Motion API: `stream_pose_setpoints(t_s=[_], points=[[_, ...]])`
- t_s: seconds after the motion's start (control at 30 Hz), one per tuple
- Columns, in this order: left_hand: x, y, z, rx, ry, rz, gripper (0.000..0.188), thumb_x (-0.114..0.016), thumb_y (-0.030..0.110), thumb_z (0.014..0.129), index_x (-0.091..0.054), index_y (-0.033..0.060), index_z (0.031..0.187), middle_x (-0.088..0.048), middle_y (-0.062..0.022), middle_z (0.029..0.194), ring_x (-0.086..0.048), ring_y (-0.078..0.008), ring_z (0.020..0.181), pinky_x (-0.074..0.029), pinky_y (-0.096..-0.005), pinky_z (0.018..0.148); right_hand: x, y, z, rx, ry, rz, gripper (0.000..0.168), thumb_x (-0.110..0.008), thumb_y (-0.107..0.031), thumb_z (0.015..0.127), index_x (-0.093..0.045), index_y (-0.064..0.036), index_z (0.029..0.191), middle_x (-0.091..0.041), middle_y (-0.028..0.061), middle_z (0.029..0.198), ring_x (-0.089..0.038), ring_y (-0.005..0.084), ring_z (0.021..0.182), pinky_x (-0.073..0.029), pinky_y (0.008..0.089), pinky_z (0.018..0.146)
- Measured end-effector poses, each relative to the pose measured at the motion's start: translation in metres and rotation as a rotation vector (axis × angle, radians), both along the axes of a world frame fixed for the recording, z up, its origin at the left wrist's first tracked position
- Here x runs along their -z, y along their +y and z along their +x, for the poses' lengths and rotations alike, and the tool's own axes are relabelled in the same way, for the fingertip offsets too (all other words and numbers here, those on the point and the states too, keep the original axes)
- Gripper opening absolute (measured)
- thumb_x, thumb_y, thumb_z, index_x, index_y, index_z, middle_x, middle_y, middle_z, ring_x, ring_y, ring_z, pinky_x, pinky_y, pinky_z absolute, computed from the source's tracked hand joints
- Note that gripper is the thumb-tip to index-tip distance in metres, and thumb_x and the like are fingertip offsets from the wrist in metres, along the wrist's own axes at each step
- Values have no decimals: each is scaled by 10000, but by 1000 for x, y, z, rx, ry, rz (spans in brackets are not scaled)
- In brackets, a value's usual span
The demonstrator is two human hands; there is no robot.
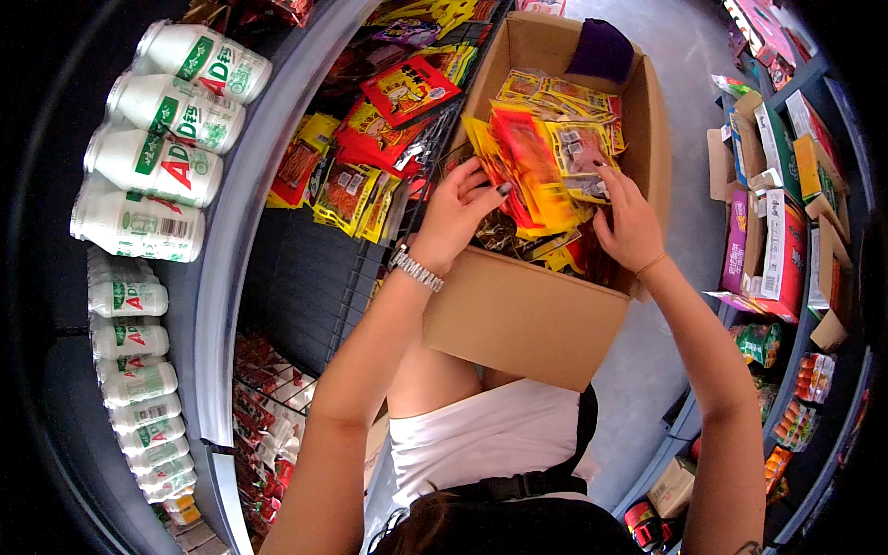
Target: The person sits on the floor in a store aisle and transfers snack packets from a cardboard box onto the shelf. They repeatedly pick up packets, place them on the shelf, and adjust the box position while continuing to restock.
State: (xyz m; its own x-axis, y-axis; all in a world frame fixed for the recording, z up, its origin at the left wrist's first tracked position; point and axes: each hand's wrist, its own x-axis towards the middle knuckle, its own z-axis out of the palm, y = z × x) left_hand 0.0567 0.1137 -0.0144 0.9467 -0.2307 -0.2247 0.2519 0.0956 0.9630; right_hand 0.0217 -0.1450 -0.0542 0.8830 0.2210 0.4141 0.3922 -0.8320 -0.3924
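Observation:
Several red-and-yellow snack packets (524, 159) stand bunched on edge over an open cardboard box (527, 312), partly blurred. My left hand (461, 215) has its thumb and fingers around the near left side of this bunch. My right hand (628, 218) reaches over the box's right side, its fingertips against a yellow-edged clear packet (579, 149) with a pinkish filling. Whether those fingers pinch it is hard to tell. More yellow packets (524, 87) lie at the far end of the box, and a dark purple piece (602, 50) stands against its far wall. Other packets are hidden beneath my hands.
On the left, a wire rack (354, 291) bears red snack packets (409, 90) and yellow ones (347, 198). White bottles (159, 163) in shrink wrap line the shelf beyond it. Shelves at right hold opened cartons (784, 250). The box's front flap hangs over my lap.

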Motion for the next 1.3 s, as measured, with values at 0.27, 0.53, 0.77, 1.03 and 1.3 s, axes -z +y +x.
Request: stream_pose_setpoints(t_s=[0.27, 0.53, 0.77, 1.03, 1.3], points=[[16, 94, -12, -411, -403, 279, 303, -585, -48, 803, -562, 19, 1097, -602, -35, 1020, -557, -108, 855, -462, -241, 782, 5, -2, 0, 15, 36, -26, 533, -582, -38, 765, -421, 5, 1272, -502, 214, 1231, -503, 369, 1118, -433, 414, 947], [61, 197, 12, -906, 387, -94, 520, -679, 199, 783, -459, 72, 1237, -483, -118, 1247, -475, -243, 1146, -336, -405, 1004, 2, 0, 2, -2, 43, -34, 542, -586, -36, 753, -424, 0, 1268, -498, 206, 1230, -504, 366, 1115, -433, 406, 952], [45, 159, 22, -603, 314, -311, 319, -518, 188, 883, -533, 34, 1162, -578, -131, 1191, -538, -281, 1110, -384, -447, 993, 6, -4, 2, 26, 57, -57, 536, -583, -44, 763, -426, 0, 1273, -496, 205, 1233, -499, 364, 1122, -424, 404, 960], [66, 186, 34, -810, 530, -533, 420, -481, 332, 919, -517, 78, 1252, -571, -108, 1252, -562, -278, 1117, -430, -450, 972, 3, 0, 1, 25, 60, -53, 514, -570, -51, 781, -430, -3, 1274, -496, 208, 1239, -497, 363, 1130, -425, 403, 961], [79, 176, 44, -595, 439, -529, 379, -534, 330, 921, -560, 72, 1197, -608, -108, 1198, -603, -277, 1045, -473, -426, 928, 4, -1, 1, 44, 64, -80, 504, -565, -67, 786, -436, -6, 1269, -499, 207, 1240, -501, 359, 1129, -428, 401, 959]])
